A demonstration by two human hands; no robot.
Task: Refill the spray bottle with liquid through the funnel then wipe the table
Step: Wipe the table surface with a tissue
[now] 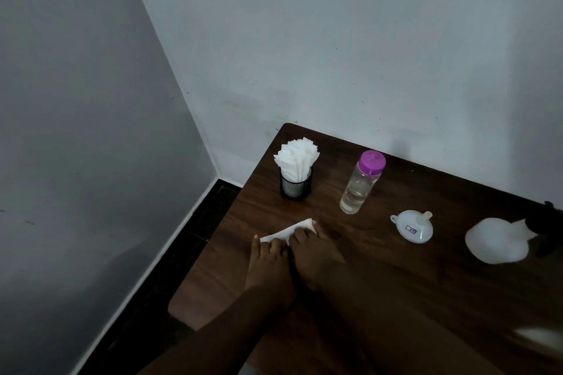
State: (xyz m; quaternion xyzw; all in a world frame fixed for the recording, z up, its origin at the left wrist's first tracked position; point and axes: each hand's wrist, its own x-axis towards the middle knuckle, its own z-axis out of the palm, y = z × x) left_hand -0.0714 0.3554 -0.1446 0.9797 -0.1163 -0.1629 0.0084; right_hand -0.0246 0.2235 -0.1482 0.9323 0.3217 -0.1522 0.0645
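A white folded tissue (292,230) lies on the dark wooden table (380,268) near its left edge. My left hand (268,265) and my right hand (313,256) lie side by side with fingers flat, pressing on the tissue. A white funnel (415,227) lies upside down to the right. At the far right the white spray bottle (499,239) lies with its black trigger head (545,222) at the frame edge. A clear bottle with a purple cap (361,183) stands behind, part full of clear liquid.
A black mesh cup full of white tissues (296,175) stands near the table's back left corner. White walls meet behind the table. The floor drops away beyond the table's left edge. A pale object (539,338) shows at the lower right edge.
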